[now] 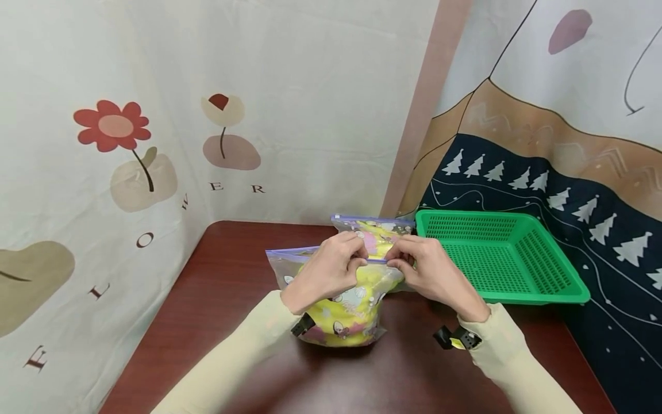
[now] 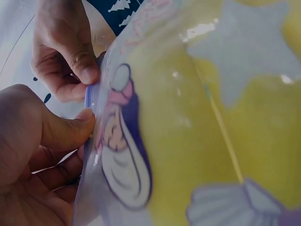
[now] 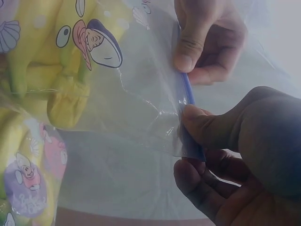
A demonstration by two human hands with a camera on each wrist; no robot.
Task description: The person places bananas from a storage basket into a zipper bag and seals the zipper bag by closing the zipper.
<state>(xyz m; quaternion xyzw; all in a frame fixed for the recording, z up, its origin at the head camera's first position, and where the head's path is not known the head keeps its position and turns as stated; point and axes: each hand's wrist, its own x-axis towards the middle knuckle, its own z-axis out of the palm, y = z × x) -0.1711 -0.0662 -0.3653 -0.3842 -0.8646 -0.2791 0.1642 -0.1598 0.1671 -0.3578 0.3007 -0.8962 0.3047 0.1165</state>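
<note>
A clear zip bag (image 1: 357,307) with cartoon and shell prints stands on the table, full of yellow, banana-like items that show green tips in the right wrist view. Its blue-purple zip strip (image 3: 189,89) runs along the top edge. My left hand (image 1: 330,265) pinches that strip around its middle, thumb on the near side. Close beside it, my right hand (image 1: 431,267) pinches the strip toward the right end of the bag. Left of my left hand, the bag's mouth looks parted. In the left wrist view, both thumbs press along the same edge.
Behind the hands stands a second printed zip bag (image 1: 380,227) of yellow items. A green plastic basket (image 1: 481,215) sits at the back right of the dark red table (image 1: 227,287). Printed cloth (image 1: 320,103) hangs behind the table, and dark tree-patterned cloth (image 1: 610,299) lies to the right.
</note>
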